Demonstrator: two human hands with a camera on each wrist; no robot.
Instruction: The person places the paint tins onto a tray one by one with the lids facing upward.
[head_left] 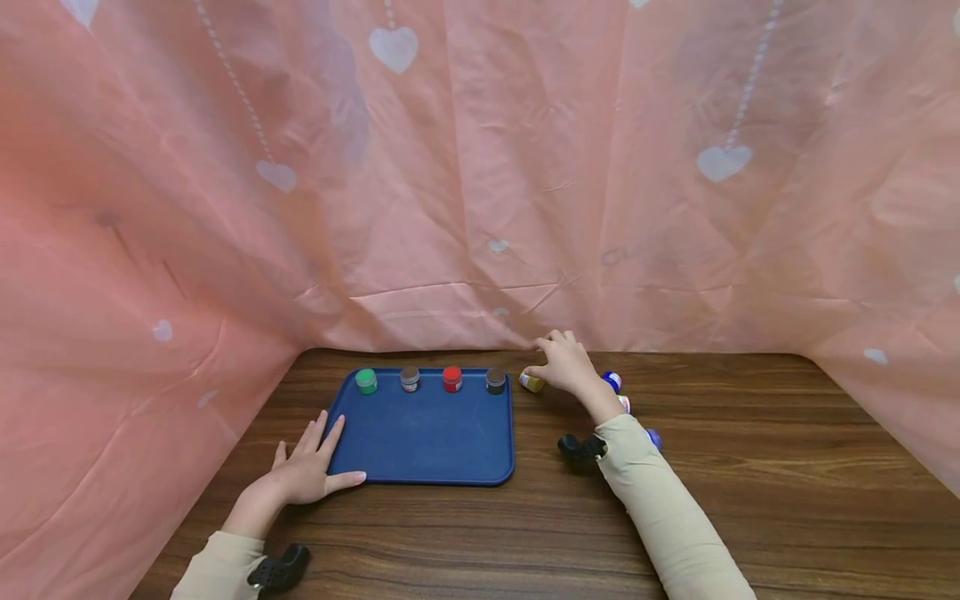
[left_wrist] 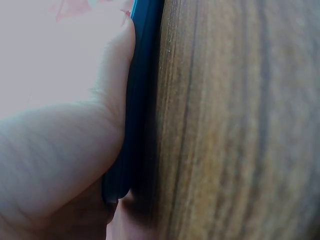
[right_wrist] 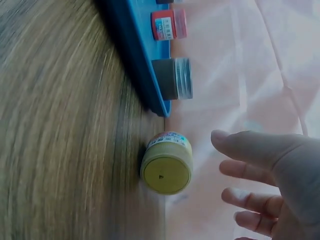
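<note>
A blue tray [head_left: 427,437] lies on the wooden table [head_left: 750,467]. Along its far edge stand a green jar [head_left: 366,381], a grey jar [head_left: 409,378], a red jar [head_left: 452,378] and a dark brown jar [head_left: 496,380]. A yellow jar [head_left: 532,382] lies on its side on the table just right of the tray. My right hand [head_left: 558,362] hovers beside it with relaxed fingers; in the right wrist view the thumb [right_wrist: 240,145] stays a little apart from the yellow jar [right_wrist: 166,162]. My left hand [head_left: 315,458] rests flat on the tray's front left corner, its thumb [left_wrist: 117,75] against the tray's rim [left_wrist: 142,100].
Pink heart-print sheeting [head_left: 480,167] walls in the table at the back and both sides. A blue-lidded jar [head_left: 612,380] and two more small jars [head_left: 655,437] sit behind my right wrist. Bare wood stretches to the right and front.
</note>
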